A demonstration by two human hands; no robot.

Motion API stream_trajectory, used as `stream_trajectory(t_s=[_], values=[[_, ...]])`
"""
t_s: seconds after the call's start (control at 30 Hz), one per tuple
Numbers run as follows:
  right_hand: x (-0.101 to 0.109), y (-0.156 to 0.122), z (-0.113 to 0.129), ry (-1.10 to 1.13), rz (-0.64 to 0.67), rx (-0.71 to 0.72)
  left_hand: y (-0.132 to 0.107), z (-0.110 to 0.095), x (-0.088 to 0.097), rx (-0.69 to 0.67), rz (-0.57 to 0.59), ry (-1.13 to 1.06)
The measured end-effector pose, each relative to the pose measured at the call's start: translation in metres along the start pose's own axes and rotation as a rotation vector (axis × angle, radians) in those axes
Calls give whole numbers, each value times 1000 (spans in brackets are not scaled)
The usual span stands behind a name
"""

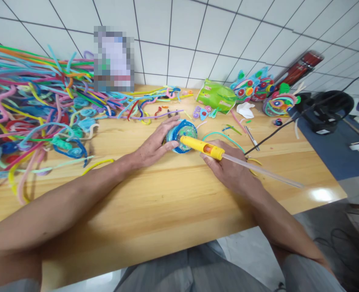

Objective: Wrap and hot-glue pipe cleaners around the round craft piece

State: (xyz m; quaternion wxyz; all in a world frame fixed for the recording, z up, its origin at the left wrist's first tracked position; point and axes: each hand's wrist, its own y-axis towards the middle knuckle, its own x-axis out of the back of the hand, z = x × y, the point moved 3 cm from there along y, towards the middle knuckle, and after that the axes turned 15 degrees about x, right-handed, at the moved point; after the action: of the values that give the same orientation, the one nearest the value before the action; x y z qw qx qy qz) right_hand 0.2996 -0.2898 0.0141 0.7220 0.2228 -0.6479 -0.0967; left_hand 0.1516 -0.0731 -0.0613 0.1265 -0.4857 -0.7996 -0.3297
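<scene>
My left hand (155,144) is curled around a small round piece (181,136) coiled from blue and green pipe cleaners, holding it on the wooden table (155,198). My right hand (228,164) grips a yellow glue gun (202,147) with a long clear glue stick (264,171) sticking out of its back. The gun's nozzle rests on the round piece. A loose teal pipe cleaner (220,136) curves just behind my right hand.
A big heap of coloured pipe cleaners (30,105) fills the table's left side. At the back right lie a green packet (216,97), finished colourful pipe-cleaner pieces (254,87), a white tissue (245,109) and a black cable (276,132). A black fan (328,107) stands beyond the right edge.
</scene>
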Motion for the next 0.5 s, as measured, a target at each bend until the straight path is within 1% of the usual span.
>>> stream_trajectory(t_s=[0.17,0.37,0.5], values=[[0,1,-1,-4,-8,-44,0,0,-1,3,1,-11],[1,1,1,15,38,-20,0,1,-1,3,-9,-21],[0,2,0,0,4,-34,0,1,-1,21,1,-5]])
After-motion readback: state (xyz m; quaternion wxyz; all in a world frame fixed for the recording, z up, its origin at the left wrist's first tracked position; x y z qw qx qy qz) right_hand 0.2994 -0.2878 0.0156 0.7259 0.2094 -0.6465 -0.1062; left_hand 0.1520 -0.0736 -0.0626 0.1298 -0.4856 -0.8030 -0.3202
